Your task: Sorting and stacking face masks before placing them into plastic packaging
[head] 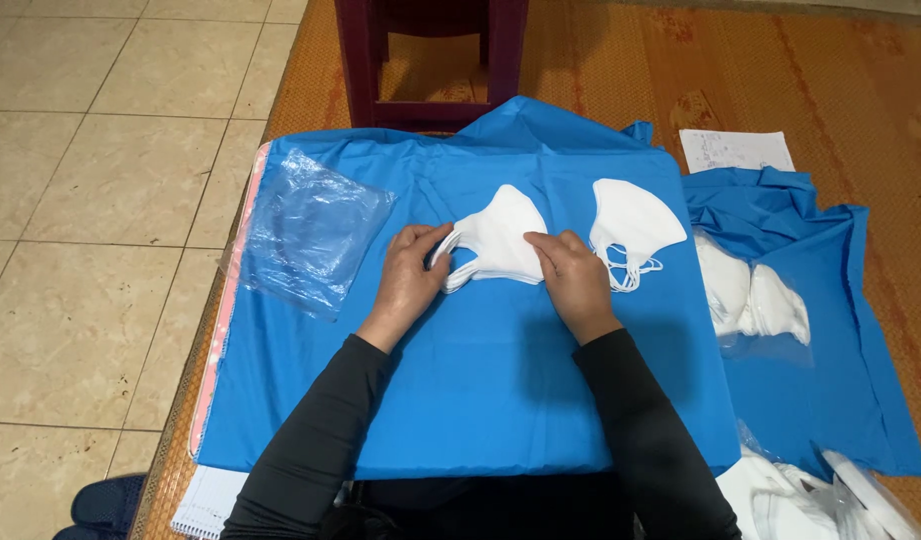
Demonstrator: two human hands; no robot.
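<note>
A small stack of folded white face masks (501, 240) lies in the middle of a blue cloth (481, 400) spread over a low surface. My left hand (411, 275) grips the stack's left end by the ear loops. My right hand (573, 280) presses on its right lower edge with the fingertips. A second stack of white masks (633, 222) lies just right of my right hand, its ear loops trailing toward the hand. Black sleeves cover both forearms.
A heap of clear plastic bags (311, 230) lies at the cloth's left. Bagged white masks (751, 295) rest on more blue cloth at the right, and others (811, 495) at the bottom right. A dark red stool (431, 60) stands beyond, a paper sheet (736, 150) on the woven mat.
</note>
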